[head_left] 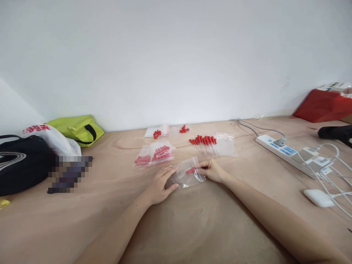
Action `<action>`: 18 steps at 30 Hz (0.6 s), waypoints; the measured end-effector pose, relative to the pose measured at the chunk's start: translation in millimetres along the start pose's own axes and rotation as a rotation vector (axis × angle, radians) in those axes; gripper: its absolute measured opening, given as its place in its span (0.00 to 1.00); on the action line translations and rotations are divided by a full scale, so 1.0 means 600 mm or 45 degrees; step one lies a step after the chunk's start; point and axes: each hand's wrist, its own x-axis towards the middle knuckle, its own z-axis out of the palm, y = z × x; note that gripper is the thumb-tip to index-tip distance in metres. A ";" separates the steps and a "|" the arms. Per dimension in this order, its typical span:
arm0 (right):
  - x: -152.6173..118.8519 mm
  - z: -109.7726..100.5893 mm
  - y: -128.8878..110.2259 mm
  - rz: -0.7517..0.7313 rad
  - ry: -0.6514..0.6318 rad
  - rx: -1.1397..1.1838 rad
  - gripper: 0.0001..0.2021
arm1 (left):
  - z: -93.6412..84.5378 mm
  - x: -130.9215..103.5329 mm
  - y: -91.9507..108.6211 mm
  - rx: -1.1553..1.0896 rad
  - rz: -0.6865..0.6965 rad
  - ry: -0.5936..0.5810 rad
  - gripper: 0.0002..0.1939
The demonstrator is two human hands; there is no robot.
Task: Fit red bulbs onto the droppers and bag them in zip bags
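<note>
A clear plastic bag [189, 181] lies on the table between my hands, with a red piece [190, 171] showing at its middle. My left hand [161, 185] rests at the bag's left edge, thumb and fingers spread apart. At the right edge my right hand [212, 171] is closed in a pinch beside the red piece; what its fingertips hold is too small to make out. Beyond them lie bags with red pieces inside [162, 151] and a fanned row of red-tipped sticks [205, 141].
Small red piles [157, 134] lie on bags near the wall. At the right are a power strip [283, 151], white cables, a white adapter [319, 198] and a red bag [324, 105]. A green bag [78, 128] and a black bag [24, 161] are at the left.
</note>
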 end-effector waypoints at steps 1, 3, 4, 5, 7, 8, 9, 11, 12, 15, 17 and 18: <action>0.000 -0.003 0.001 -0.015 0.014 -0.021 0.15 | -0.001 0.000 -0.002 0.000 0.001 0.027 0.24; 0.000 -0.010 0.001 -0.051 0.012 -0.070 0.13 | -0.001 -0.001 -0.006 0.002 0.007 0.065 0.20; 0.000 -0.014 0.000 -0.060 -0.009 -0.103 0.12 | -0.001 -0.001 -0.008 0.003 0.011 0.067 0.19; 0.001 -0.019 -0.002 -0.055 -0.027 -0.147 0.11 | -0.001 -0.001 -0.010 0.001 0.016 0.060 0.17; 0.005 -0.032 -0.006 -0.028 0.010 -0.281 0.10 | 0.001 -0.001 -0.014 -0.004 0.018 0.040 0.16; 0.009 -0.038 -0.010 -0.026 0.082 -0.376 0.09 | 0.001 -0.001 -0.015 -0.007 0.017 0.037 0.15; 0.016 -0.044 -0.015 -0.036 0.184 -0.490 0.08 | 0.002 -0.001 -0.015 -0.009 0.015 0.039 0.15; 0.036 -0.054 -0.025 -0.076 0.411 -0.740 0.06 | 0.002 0.000 -0.015 -0.016 0.013 0.050 0.15; 0.049 -0.056 -0.030 -0.087 0.506 -0.862 0.06 | 0.002 0.000 -0.015 -0.019 0.014 0.053 0.15; 0.090 -0.053 -0.042 -0.036 0.668 -1.142 0.08 | 0.002 0.000 -0.014 -0.019 0.018 0.056 0.15; 0.114 -0.046 -0.046 0.053 0.702 -1.259 0.08 | 0.002 -0.001 -0.014 -0.011 0.017 0.055 0.15; 0.124 -0.042 -0.047 0.103 0.715 -1.296 0.09 | 0.002 -0.001 -0.015 -0.009 0.015 0.055 0.15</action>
